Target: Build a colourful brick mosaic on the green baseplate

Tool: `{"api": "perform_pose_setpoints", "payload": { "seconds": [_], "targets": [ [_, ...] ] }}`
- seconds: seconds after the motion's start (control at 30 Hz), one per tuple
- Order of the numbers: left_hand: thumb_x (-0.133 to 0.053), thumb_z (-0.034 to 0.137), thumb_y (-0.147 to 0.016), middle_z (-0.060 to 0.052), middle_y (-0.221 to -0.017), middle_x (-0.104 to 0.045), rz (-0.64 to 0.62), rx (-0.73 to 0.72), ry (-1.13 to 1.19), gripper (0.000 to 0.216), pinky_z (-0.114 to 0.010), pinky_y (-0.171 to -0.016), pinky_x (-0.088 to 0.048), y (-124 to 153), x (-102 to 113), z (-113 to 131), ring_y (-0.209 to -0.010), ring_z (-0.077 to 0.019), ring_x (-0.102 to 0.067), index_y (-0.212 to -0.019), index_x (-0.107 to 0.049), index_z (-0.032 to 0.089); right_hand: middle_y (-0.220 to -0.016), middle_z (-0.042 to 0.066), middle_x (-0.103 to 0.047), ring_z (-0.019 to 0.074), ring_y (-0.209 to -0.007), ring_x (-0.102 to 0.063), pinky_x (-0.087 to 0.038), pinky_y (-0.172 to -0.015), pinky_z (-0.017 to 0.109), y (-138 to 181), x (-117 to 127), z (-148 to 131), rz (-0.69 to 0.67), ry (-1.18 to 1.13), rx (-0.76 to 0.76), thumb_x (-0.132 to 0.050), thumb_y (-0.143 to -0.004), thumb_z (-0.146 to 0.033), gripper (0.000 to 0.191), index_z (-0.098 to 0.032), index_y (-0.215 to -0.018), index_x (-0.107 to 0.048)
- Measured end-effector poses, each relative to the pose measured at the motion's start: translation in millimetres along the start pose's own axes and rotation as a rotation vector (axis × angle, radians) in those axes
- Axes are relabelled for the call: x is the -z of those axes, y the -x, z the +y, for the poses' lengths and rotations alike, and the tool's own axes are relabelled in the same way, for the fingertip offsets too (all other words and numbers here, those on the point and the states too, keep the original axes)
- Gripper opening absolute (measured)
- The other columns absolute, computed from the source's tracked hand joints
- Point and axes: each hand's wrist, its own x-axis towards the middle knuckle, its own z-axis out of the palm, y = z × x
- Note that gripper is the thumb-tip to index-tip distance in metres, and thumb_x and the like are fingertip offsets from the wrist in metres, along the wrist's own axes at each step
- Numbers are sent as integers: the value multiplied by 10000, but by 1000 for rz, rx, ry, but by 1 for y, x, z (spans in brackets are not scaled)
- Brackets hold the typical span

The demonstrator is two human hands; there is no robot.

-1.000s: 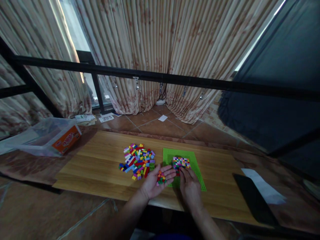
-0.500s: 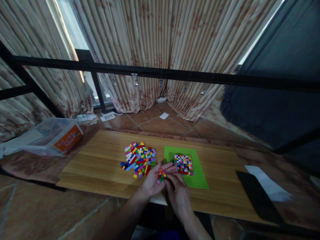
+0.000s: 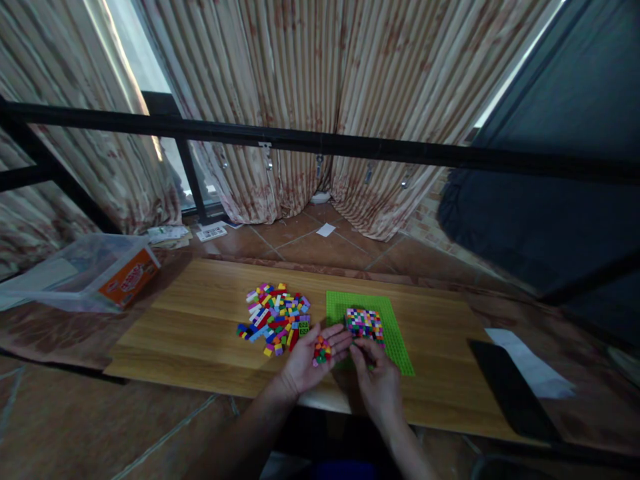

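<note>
My left hand [image 3: 310, 363] lies palm up at the near edge of the wooden board [image 3: 200, 333], cupping a small heap of coloured bricks [image 3: 321, 349]. My right hand [image 3: 376, 379] rests on the near part of the green baseplate [image 3: 395, 347], fingers curled, fingertips at the near edge of a multicoloured block of bricks [image 3: 365, 323] built on the plate. Whether its fingers pinch a brick is hidden. A loose pile of coloured bricks [image 3: 277, 317] lies just left of the plate.
A clear plastic tub with an orange label [image 3: 95, 272] sits at the far left. A dark flat item [image 3: 507, 390] and a white paper [image 3: 530, 372] lie at the right. A black rail crosses in front of striped curtains.
My right hand went from the built block to my left palm, then came back to the baseplate's near edge. My left hand stayed palm up with its bricks.
</note>
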Motion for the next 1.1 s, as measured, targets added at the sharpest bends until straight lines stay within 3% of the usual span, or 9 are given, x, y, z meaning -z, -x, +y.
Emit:
{"api": "perform_pose_setpoints", "payload": {
  "seconds": [0.3,0.63,1.1],
  "targets": [
    [-404,417,-891,-204,-1227,-557,-28,10,-13,477,-368,-1018,-323,-1,3,1,-1175,-256,-499,-1166,-543,53,-928,108,-678,219,-816,-629,-488,-759,374,-25,15,23,161,-31,-42,-557,-769,-376,292,-157,-932,-660],
    [-395,416,-896,-193,-1194,-582,-16,4,-22,465,-368,-1011,-324,0,2,0,-1110,-243,-549,-1147,-557,59,-925,85,-662,202,-817,-606,-477,-748,349,-34,14,20,112,166,86,-491,-825,-355,294,-187,-965,-687],
    [-410,409,-893,-186,-1143,-612,-5,6,-18,445,-352,-973,-363,-1,2,0,-1052,-229,-582,-1125,-571,66,-878,87,-682,215,-744,-616,-484,-684,353,-42,16,25,68,166,60,-526,-788,-400,304,-181,-918,-693]
  ]
}}
